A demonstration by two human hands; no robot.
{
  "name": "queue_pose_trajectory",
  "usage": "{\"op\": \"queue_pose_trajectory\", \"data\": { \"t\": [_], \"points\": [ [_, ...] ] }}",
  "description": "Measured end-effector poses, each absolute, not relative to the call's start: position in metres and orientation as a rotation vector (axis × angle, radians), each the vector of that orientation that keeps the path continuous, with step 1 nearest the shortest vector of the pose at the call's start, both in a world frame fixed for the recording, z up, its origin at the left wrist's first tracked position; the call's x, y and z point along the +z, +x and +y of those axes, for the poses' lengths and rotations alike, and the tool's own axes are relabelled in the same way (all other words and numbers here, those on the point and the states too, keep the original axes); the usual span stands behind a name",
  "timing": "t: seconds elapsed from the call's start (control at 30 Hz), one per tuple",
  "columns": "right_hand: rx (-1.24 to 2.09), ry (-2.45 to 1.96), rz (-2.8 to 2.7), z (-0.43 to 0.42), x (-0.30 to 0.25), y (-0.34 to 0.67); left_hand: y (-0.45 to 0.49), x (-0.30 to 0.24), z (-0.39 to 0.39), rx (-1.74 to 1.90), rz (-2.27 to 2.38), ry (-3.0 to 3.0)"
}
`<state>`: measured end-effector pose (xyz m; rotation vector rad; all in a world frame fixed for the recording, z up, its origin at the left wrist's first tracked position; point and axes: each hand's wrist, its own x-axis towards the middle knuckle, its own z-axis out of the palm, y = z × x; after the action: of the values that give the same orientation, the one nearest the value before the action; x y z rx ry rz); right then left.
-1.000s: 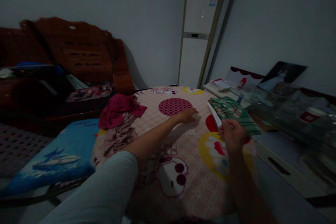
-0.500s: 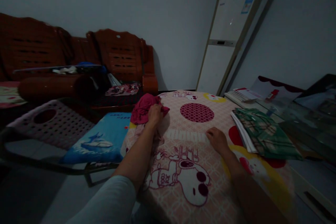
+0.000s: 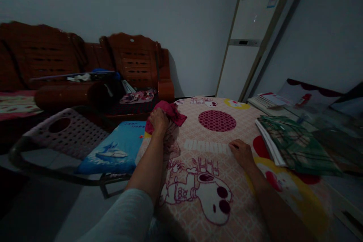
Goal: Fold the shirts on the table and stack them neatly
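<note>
My left hand is closed on a crumpled magenta cloth at the left far side of the table; its fingertips are partly hidden in the folds. Below the cloth, by my left wrist, lies a paler pink crumpled fabric. My right hand rests on the patterned pink tablecloth, fingers curled in and nothing visible in them. Between my arms the tablecloth bears a cartoon dog print. A folded green plaid cloth lies to the right of my right hand.
Left of the table stands a folding chair with a blue cushion. Behind it is a carved wooden sofa with clothes on it. A tall white cabinet unit stands by the wall. Papers lie on a side surface at the right.
My left hand has shifted left across the magenta cloth, from its right side to its left part. My right hand stays on the tablecloth. The view has turned slightly left.
</note>
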<state>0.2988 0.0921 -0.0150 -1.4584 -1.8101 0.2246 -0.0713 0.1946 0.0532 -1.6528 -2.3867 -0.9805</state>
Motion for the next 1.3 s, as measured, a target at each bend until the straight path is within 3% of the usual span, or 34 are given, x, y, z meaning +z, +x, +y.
{"op": "queue_pose_trajectory", "data": {
  "t": [0.3, 0.57, 0.67, 0.8, 0.97, 1.1, 1.2, 1.3],
  "points": [
    [0.812, -1.288, -1.433, 0.085, 0.001, 0.260, 0.044, 0.071, 0.145, -1.824, -1.622, -2.507],
    [1.055, -1.302, -1.210, 0.088, -0.005, 0.262, 0.096, 0.042, 0.119, -1.691, -0.994, -3.240],
    [1.068, -1.200, -1.040, 0.090, -0.002, 0.271, 0.085, 0.042, 0.129, -1.644, -1.073, -3.125],
    [0.847, -1.048, -0.788, 0.097, 0.002, 0.297, 0.052, 0.041, 0.157, -1.511, -1.441, -2.820],
    [0.662, -0.988, -0.579, 0.100, 0.000, 0.330, 0.010, 0.029, 0.189, -1.055, -2.022, -2.483],
    [0.624, -0.978, -0.500, 0.099, 0.000, 0.335, 0.001, 0.024, 0.195, -0.782, -2.068, -2.576],
    [0.635, -0.990, -0.516, 0.098, 0.001, 0.333, 0.007, 0.025, 0.192, -0.775, -2.022, -2.768],
    [0.621, -1.003, -0.508, 0.098, 0.001, 0.332, 0.014, 0.027, 0.188, -1.016, -1.985, -2.889]
  ]
}}
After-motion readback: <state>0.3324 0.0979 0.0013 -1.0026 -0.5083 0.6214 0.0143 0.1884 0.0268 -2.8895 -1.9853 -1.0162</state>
